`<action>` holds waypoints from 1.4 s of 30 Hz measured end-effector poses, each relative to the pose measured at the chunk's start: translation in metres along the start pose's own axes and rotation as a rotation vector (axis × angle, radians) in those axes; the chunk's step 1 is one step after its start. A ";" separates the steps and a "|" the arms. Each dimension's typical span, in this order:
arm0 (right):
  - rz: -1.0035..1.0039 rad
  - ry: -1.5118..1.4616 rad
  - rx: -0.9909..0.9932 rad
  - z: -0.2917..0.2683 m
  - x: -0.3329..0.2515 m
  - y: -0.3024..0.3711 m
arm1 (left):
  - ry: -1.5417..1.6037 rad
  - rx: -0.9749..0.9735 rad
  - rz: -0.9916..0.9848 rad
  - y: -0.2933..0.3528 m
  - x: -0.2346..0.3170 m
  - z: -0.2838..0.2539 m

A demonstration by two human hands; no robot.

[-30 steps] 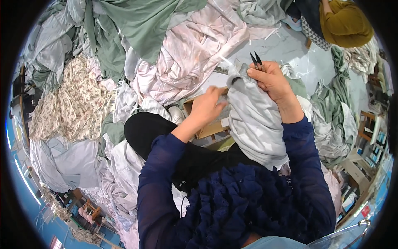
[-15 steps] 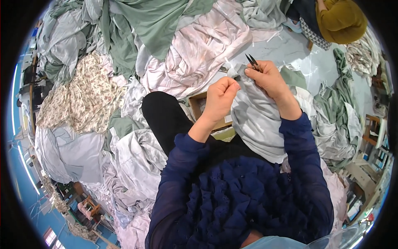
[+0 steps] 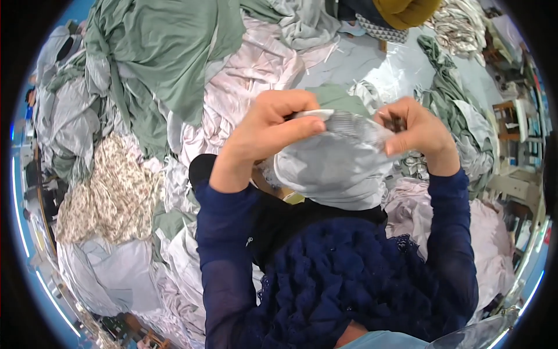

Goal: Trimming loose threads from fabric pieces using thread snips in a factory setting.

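A pale grey cloth [image 3: 334,166] is stretched between my two hands and hangs down over my lap. My left hand [image 3: 267,128] pinches its upper edge, thumb on top and fingers curled behind. On the other side my right hand [image 3: 421,134] is closed at the cloth's right end, its fingers somewhat blurred. A small dark pair of thread snips [image 3: 396,122] sits inside that hand, mostly hidden by fingers; the blades cannot be made out.
Heaps of fabric surround me: green cloth [image 3: 168,64], pinkish-white cloth [image 3: 256,64], floral cloth [image 3: 110,192] and pale pink cloth [image 3: 485,244]. Pale glossy floor [image 3: 354,61] shows ahead. Another person in a mustard sleeve [image 3: 407,11] is at the top right.
My hands have spread apart, the left moving left and the right moving right, with the cloth edge now drawn out between them. The snips' blades no longer show. My view has shifted right.
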State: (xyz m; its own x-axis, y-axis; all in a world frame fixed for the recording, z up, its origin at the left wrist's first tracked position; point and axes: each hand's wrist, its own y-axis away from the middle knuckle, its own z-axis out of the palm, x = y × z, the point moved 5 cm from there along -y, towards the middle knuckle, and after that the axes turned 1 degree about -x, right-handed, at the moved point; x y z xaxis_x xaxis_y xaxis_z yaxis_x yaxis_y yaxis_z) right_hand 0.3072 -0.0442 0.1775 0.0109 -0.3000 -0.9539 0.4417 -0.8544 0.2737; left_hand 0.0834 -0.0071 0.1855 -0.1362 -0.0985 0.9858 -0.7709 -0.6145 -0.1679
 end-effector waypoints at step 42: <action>-0.225 -0.070 0.768 -0.037 0.154 -0.036 | -0.994 0.372 -0.234 -0.100 -0.123 0.036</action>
State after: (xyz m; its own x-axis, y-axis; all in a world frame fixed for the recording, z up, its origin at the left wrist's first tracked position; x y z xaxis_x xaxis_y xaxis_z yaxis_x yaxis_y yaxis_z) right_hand 0.3258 -0.0436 0.0163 -0.0729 -0.0896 -0.9933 -0.3140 -0.9432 0.1081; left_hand 0.1991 0.0384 0.0814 0.6828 -0.4353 0.5867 -0.4530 -0.8824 -0.1274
